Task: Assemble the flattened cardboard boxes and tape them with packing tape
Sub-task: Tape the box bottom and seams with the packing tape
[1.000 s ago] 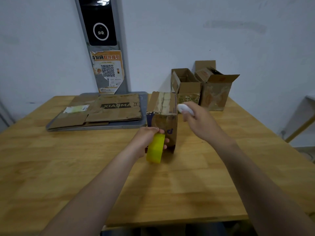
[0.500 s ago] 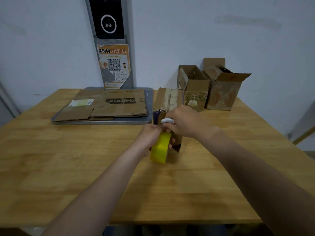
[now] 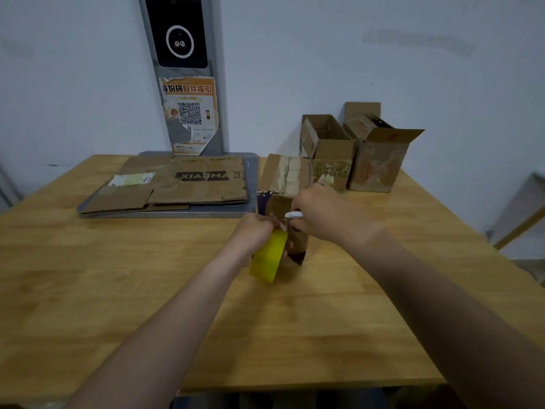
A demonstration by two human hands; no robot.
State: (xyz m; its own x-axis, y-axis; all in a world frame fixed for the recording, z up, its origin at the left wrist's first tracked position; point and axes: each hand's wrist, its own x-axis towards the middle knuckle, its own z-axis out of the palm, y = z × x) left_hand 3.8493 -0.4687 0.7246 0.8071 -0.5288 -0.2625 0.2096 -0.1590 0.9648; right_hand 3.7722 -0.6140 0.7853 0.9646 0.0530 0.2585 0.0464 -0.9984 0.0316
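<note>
A small assembled cardboard box (image 3: 284, 178) stands at the table's middle, its top flaps closed under strips of tape. My left hand (image 3: 255, 234) grips a yellow roll of packing tape (image 3: 269, 255) against the box's near side. My right hand (image 3: 321, 214) holds a small white cutter (image 3: 294, 214) right at the stretch of tape between the roll and the box. Flattened cardboard boxes (image 3: 177, 184) lie stacked on a grey tray (image 3: 250, 184) at the back left.
Two assembled open-topped boxes, one (image 3: 328, 152) and another (image 3: 379, 159), stand at the back right against the wall. A grey post with a QR poster (image 3: 188, 113) rises behind the tray. The wooden table (image 3: 147, 305) stretches toward me.
My right hand came down from above the box's top to the tape beside my left hand, bringing the white cutter with it. The left hand and roll stayed at the box's near side.
</note>
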